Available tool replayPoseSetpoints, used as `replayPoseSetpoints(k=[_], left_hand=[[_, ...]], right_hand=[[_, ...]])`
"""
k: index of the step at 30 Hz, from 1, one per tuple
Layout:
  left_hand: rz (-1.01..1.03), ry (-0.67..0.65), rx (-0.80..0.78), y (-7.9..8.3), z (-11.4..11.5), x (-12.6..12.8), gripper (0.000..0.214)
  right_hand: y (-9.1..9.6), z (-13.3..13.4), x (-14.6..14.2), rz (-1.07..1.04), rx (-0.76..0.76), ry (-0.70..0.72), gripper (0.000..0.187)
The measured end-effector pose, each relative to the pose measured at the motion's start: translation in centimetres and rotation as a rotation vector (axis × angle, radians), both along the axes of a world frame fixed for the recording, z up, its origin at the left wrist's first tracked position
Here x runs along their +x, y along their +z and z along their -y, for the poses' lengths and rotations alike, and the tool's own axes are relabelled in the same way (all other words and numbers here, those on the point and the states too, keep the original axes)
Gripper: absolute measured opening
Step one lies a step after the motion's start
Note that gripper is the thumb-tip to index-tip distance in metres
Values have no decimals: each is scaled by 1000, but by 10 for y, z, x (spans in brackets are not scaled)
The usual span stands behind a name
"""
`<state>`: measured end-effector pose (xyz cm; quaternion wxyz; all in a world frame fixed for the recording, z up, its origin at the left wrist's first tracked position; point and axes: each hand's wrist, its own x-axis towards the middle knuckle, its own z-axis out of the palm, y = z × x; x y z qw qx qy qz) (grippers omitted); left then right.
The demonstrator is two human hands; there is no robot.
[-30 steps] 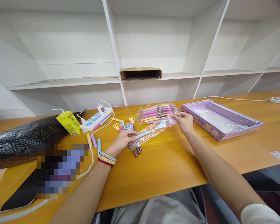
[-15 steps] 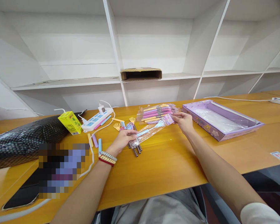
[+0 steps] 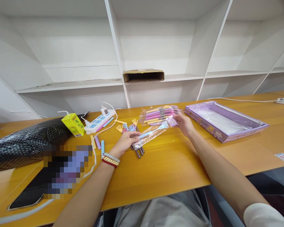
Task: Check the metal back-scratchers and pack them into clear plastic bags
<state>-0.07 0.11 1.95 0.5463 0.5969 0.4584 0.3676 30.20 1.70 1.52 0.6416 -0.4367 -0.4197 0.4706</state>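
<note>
Between my two hands is a blue back scratcher (image 3: 153,130) inside a clear plastic bag with a purple header. My left hand (image 3: 126,142) pinches the handle end of the bag, and my right hand (image 3: 184,123) grips the header end, beside the blue claw. Just beneath lie loose scratcher heads (image 3: 130,127) in yellow, blue, purple and pink, with dark metal shafts (image 3: 139,153) partly covered by the bag. Behind it rests a pile of bagged back scratchers (image 3: 159,113). Loose coloured handles (image 3: 97,142) lie to the left of my left hand.
A purple open box (image 3: 221,138) with clear plastic inside sits at the right. On the left are a white power strip (image 3: 100,121), a yellow drink carton (image 3: 73,125), a black wrapped bundle (image 3: 30,142) and a phone (image 3: 29,186). A cardboard box (image 3: 144,75) stands on the shelf behind.
Both hands keep hold of the bagged back scratcher in nearly the same place. The right-hand fingers have shifted slightly at the header, and the view has moved a little.
</note>
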Motion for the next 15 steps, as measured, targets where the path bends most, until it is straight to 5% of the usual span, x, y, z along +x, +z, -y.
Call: replayPoseSetpoints(k=[7, 15], left_hand=[[33, 27, 17, 0, 0, 1, 32], [256, 346, 26, -1, -9, 6, 34]], right_hand=[[-8, -3, 0, 53, 25, -79, 44], [-6, -2, -6, 101, -29, -131, 47]])
